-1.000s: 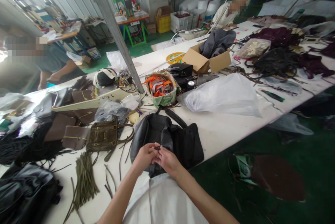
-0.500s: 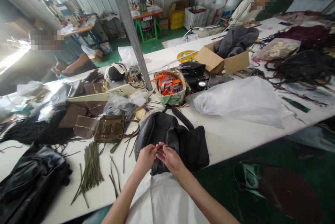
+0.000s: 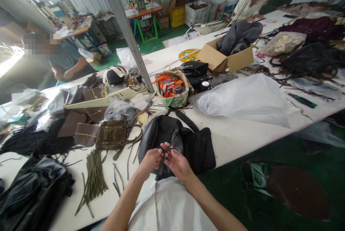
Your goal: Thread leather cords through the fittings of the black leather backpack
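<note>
A black backpack lies at the table's near edge, right before me. Over it, my left hand pinches a thin black cord between thumb and fingers. My right hand, palm partly upward, has its fingers closed on the same cord, close to the left fingertips. The cord looks looped or crossed between the hands, and part of it runs up over the bag. Whether it is knotted I cannot tell.
Left of the backpack lie a small brown handbag, a bundle of olive strips and a black leather bag. Beyond stand a basket of orange scraps and a post. A white plastic bag lies right. Two other people work nearby.
My hands have opened out slightly and the black cord between them now shows plainly. The view has shifted a little. The backpack stays in place.
</note>
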Motion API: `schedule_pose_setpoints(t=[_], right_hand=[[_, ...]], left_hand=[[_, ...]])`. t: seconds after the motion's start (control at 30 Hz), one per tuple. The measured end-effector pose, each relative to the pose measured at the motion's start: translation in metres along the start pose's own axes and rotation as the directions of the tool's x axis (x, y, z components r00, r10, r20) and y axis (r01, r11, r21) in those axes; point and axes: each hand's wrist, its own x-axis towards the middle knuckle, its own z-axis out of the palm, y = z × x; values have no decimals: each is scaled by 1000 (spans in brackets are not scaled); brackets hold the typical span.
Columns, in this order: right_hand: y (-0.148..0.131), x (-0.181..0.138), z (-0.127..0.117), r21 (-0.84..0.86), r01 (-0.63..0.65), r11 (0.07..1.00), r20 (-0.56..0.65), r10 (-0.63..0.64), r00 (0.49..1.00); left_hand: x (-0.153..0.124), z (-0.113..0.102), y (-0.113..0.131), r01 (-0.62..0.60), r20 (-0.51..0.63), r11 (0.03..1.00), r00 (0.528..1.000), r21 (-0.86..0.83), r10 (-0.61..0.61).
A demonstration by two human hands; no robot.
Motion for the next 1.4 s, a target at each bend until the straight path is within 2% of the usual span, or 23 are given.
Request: schedule_pose_setpoints(t=[0.1, 0.2, 0.37, 0.6, 0.7, 0.9, 1.0, 1.2, 1.3, 1.4], right_hand=[[-1, 0, 2, -8, 38, 999, 17, -38, 999], [2, 3, 0, -59, 74, 996, 5, -73, 997], [8, 5, -3, -157, 104, 982, -47, -112, 993], [9, 6, -6, -167, 68, 984, -54, -78, 995], [10, 8, -11, -163, 62, 985, -65, -73, 995], [9, 13, -18, -165, 81, 983, -148, -106, 983], [5, 13, -15, -153, 94, 984, -157, -118, 981], [1, 13, -12, -128, 54, 990, -163, -75, 984], [3, 15, -16, -127, 39, 991, -163, -60, 985], [5, 19, -20, -123, 14, 992, -159, -33, 987]], left_hand=[[-1, -1, 5, 94, 131, 968, 989, -234, -65], [-1, -3, 3, 121, 143, 949, 986, -290, -83], [-6, -6, -4, 42, 62, 990, 998, -131, -34], [-18, -16, -8, -93, -11, 993, 996, 70, 94], [-23, -25, -8, -94, 13, 990, 996, 104, 93], [-41, -51, -12, -11, 89, 992, 996, 129, 0], [-55, -73, -22, 30, 60, 993, 997, 113, -37], [-87, -113, -43, 27, -37, 993, 999, 118, -23], [-96, -124, -54, 64, -81, 990, 995, 126, -54], [-99, -127, -66, 88, -188, 989, 980, 115, -66]])
